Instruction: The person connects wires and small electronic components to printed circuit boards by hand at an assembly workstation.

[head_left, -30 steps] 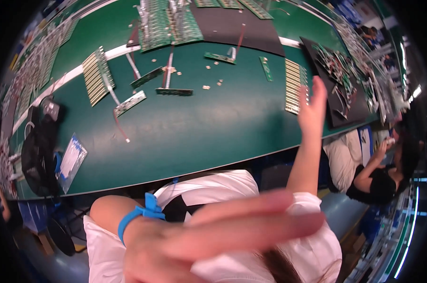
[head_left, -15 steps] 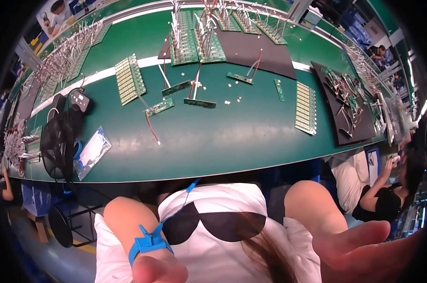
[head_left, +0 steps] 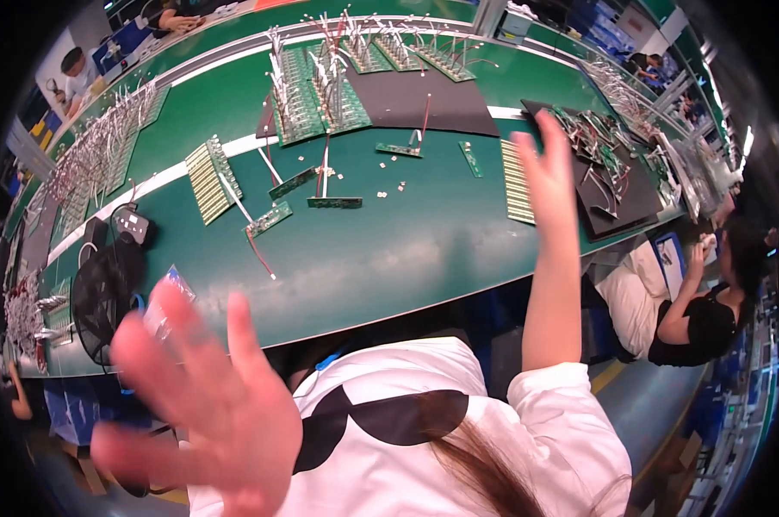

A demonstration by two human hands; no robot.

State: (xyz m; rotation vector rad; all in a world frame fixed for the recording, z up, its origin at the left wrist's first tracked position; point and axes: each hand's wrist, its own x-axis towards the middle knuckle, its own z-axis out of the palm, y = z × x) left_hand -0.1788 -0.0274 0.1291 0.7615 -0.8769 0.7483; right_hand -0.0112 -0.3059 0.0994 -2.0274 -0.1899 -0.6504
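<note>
Close to the camera at the lower left, my left hand is raised with its fingers spread, slightly blurred and holding nothing. It hides part of a clear plastic bag at the table edge. My right hand is stretched over the table's right side, its thumb and fingers apart and no object visible in them. It overlaps a yellow-striped circuit board panel; whether it touches the panel I cannot tell. A small green board strip lies left of that panel. A wired board lies farther left.
Beyond my right hand, a black sheet carries tangled wired boards. Large wired panels stand at the back. Another striped panel, several small wired boards and a black fan occupy the left. A seated person is at right.
My left hand has come up from the lower edge and spread its fingers. My right arm has reached forward over the table. The view has shifted to the right.
</note>
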